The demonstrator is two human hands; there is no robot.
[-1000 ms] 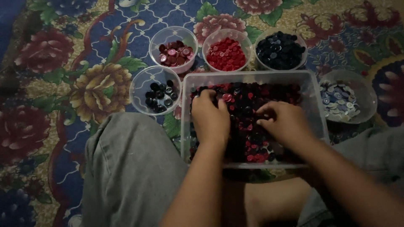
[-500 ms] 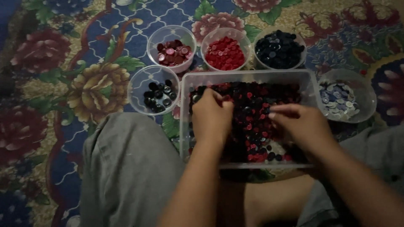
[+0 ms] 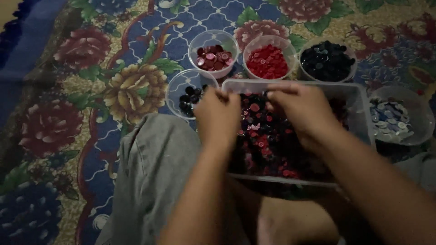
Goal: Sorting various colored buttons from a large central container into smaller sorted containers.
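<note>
Farthest left lies the floral carpet (image 3: 68,90), with a grey trouser leg (image 3: 150,181) stretched over it. Just left of the left hand (image 3: 218,115) stands a clear round tub of black buttons (image 3: 187,94), its rim nearly touching the knuckles. That hand hovers over the near-left corner of the clear rectangular bin (image 3: 363,113), fingers curled down and pinched together; whether they hold a button cannot be told, since the fingertips are turned away from the camera. Beyond the left hand, well apart from it, sits a tub of dark pink buttons (image 3: 213,54). Between the two hands shows the heap of mixed red, pink and black buttons (image 3: 265,136) that fills the bin. Beyond the gap stands a tub of red buttons (image 3: 268,59). The right hand (image 3: 302,109) hangs over the bin's far middle, fingers bent and drawn together at the tips, what they hold hidden. Beyond and right of it is a tub of black buttons (image 3: 327,59); farther right, beside the bin, a tub of pale blue-white buttons (image 3: 393,118).
</note>
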